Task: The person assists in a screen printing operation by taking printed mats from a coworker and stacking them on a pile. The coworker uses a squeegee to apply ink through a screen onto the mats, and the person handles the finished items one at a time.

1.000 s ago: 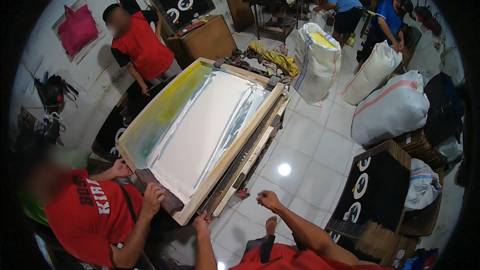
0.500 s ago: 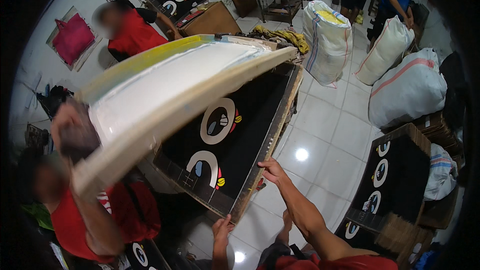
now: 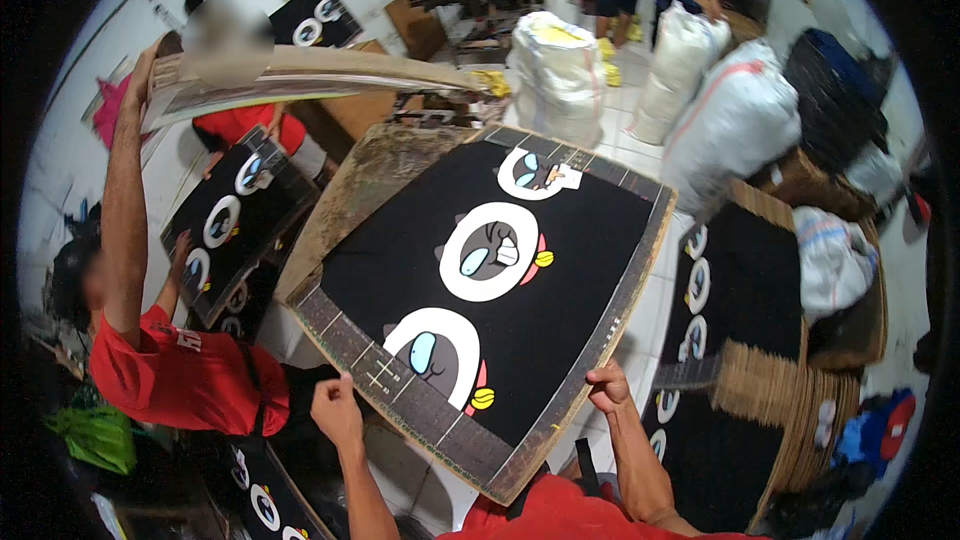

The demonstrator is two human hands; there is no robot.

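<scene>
In front of me a tilted flat board (image 3: 660,240) carries a black fabric panel (image 3: 590,280) printed with three round cartoon faces. My right hand (image 3: 610,388) pinches the board's right edge, thumb on top. Just off its lower-left edge is my left hand (image 3: 338,415), fingers curled; no held thing shows in it, and contact with the edge is unclear. A co-worker in red at left raises a framed screen (image 3: 330,70) overhead with one arm. That person's other hand is near another board with a printed black panel (image 3: 215,240).
A worn brown table (image 3: 385,165) lies behind the board. White sacks (image 3: 560,80) stand on the tiled floor at the back. At right are stacked boards (image 3: 790,390) with black printed panels. Other people are at the far left and the back.
The screen has swung up and away, uncovering the printed panel. My board has come nearer. My left hand has shifted from the near corner to beside the left edge.
</scene>
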